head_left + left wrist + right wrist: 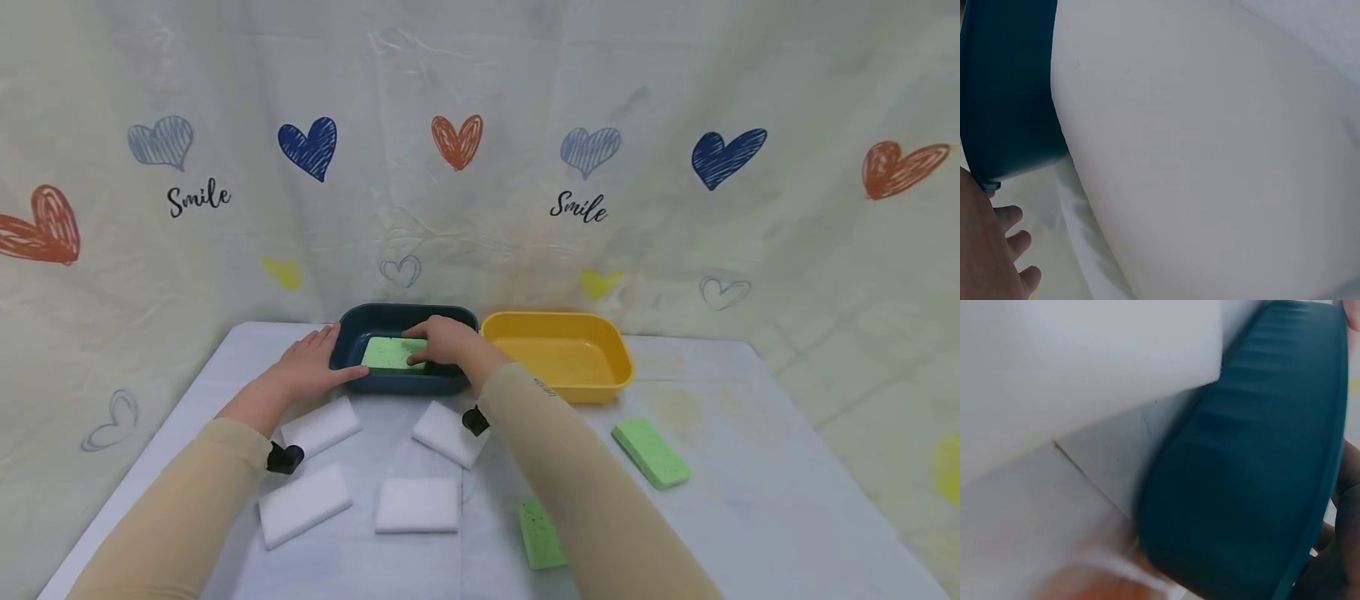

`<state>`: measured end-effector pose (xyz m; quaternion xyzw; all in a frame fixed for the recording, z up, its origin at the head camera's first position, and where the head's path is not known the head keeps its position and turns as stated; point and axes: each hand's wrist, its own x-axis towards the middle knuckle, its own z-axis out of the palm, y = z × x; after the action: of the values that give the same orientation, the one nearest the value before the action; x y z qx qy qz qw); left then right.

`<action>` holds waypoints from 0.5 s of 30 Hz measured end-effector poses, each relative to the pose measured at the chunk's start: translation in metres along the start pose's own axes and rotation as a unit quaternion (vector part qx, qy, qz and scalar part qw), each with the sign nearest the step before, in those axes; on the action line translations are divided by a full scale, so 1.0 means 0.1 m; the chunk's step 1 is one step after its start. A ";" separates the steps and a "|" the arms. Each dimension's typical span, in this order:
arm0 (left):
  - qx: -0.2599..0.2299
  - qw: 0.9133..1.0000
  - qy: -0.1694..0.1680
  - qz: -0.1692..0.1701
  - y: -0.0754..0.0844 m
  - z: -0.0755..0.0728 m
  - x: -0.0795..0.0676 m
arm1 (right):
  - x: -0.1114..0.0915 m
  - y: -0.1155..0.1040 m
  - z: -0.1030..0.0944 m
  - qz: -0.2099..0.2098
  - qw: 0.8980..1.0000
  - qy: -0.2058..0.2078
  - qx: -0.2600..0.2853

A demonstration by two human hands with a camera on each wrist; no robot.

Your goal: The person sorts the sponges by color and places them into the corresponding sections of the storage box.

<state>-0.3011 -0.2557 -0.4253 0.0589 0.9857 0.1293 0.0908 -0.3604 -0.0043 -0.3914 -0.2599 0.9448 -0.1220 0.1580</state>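
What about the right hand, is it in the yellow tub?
No, the right hand is in the teal tub, at a green sponge.

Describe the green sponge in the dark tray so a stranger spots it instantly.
On the white table, find the dark teal tray, left of the yellow tray. The green sponge lies inside it, at the right hand; the other green sponges lie outside, on the table.

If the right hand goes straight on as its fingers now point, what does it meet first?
Most likely the green sponge in the dark bin: the right hand touches it or is just above, though depth is unclear. Past it in that line comes the bin's left wall.
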 end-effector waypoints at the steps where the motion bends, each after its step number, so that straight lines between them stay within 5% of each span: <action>1: 0.000 1.000 0.000 0.002 0.00 0.00 0.00 | -0.01 0.01 -0.02 0.000 1.000 0.004 0.001; 15: -0.009 1.000 -0.004 0.012 -0.02 0.03 0.03 | -0.35 0.07 -0.20 -0.019 0.998 0.054 0.029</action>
<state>-0.3031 -0.2565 -0.4296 0.0705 0.9833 0.1391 0.0934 -0.3426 0.0230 -0.3666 -0.2660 0.9430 -0.1656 0.1123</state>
